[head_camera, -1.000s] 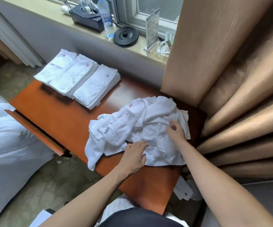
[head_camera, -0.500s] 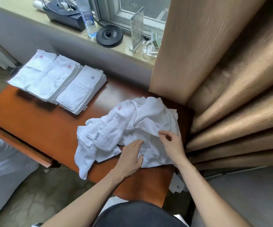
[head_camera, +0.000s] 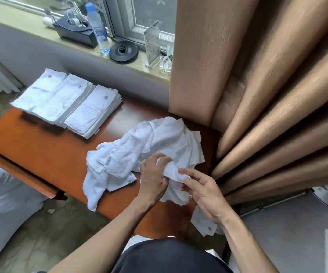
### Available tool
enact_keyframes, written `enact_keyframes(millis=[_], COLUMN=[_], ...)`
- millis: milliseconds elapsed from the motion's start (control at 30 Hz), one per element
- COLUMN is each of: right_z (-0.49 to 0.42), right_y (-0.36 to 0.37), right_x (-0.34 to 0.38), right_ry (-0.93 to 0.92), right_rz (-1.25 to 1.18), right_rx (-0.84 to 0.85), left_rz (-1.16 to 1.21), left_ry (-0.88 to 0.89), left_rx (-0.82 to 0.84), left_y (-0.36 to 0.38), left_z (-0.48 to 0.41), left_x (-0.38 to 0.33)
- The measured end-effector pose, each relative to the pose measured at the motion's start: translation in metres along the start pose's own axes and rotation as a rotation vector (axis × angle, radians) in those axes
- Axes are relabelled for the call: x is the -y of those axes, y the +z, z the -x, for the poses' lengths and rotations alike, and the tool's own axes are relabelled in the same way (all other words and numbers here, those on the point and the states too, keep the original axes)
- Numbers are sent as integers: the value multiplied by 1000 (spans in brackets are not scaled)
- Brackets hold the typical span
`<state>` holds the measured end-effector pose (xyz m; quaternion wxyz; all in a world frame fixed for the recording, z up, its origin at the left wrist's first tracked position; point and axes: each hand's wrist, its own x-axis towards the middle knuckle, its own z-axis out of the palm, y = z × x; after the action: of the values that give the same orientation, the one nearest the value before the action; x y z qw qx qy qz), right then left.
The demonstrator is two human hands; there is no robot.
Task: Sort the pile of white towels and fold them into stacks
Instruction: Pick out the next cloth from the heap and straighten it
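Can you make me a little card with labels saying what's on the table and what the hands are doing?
Place: orange-brown wooden table beside tan curtains
Messy pile: loose heap of white towels on the table's right part
Done: three overlapping stacks of folded white towels, far left
Left hand: grips a crumpled white towel at the heap's near edge
Right hand: pinches the same towel's edge
Windowsill: clear plastic water bottle
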<state>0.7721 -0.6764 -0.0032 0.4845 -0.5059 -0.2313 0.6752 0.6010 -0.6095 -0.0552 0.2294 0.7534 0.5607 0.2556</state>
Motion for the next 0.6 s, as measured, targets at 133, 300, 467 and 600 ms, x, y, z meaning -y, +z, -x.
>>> enact_keyframes(millis=[133,300,467,600], right_z=[21,25,37,46], right_y=[-22,-45,-69,-74], right_x=[6,2,-13,-22], right_ry=[-12,-55,-183,-316], right_rz=[-214,-133,273,613], right_rx=[-19,-107,-93,-277], left_rz=[-13,191,288,385], left_ry=[-131,-331,-321,-309], left_rx=[65,69,16,-47], left_y=[-6,-27,-24,-19], left_z=[21,37,60,67], left_x=[-4,-12,-34,-50])
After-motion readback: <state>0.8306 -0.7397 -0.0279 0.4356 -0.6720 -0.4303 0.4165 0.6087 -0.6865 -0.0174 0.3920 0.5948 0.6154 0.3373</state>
